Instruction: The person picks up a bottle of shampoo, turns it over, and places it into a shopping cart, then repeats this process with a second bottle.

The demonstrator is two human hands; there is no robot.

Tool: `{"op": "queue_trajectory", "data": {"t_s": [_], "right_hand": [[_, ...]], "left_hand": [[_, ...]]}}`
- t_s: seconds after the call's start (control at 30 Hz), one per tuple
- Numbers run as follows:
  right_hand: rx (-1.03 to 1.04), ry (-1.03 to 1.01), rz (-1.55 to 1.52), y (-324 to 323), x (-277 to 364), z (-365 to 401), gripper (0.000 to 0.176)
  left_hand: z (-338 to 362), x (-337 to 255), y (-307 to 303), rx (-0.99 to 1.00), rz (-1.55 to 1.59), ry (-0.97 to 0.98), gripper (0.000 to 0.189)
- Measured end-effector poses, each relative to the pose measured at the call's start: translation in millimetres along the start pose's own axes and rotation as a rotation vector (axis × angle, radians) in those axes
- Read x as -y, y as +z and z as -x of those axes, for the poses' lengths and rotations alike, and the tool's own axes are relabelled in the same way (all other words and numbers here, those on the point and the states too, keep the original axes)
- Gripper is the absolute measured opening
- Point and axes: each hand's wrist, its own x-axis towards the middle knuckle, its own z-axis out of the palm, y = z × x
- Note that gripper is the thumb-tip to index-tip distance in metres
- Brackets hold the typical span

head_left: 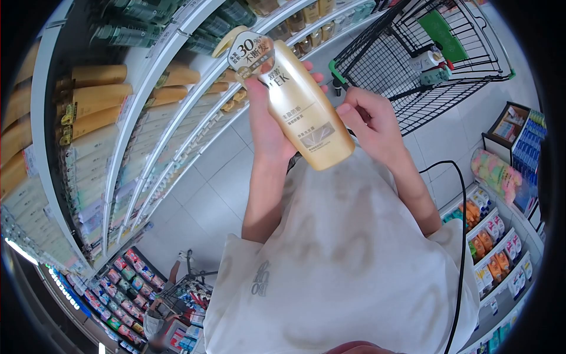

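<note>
The bottle (300,106) you hold has a round tag (250,54) at its neck. It carries a large "30" with Chinese characters around it, the biggest looking like "不断发". Just below the tag, the bottle's front shows big letters ending in "EK"; their start is hidden. The small Chinese lines further down the label are too fine to read. Your shirt (354,248) bears a grey print (260,278) resembling "DO". The shelf strip (63,289) at lower left has white lettering, unreadable.

Shop aisle: stocked shelves (88,147) L+R, tiled floor (206,177), cart (424,53).
</note>
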Motion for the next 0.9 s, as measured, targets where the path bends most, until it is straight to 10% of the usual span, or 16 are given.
{"op": "queue_trajectory", "data": {"t_s": [0.47, 0.9], "right_hand": [[-0.076, -0.048, 0.270, 27, 19, -19, 0.049], [-0.132, 0.057, -0.434, 11, -7, -19, 0.010]], "left_hand": [[10, 8, -11, 0.032, 0.125, -0.029, 0.076], [6, 13, 4, -0.028, 0.024, -0.012, 0.080]]}}
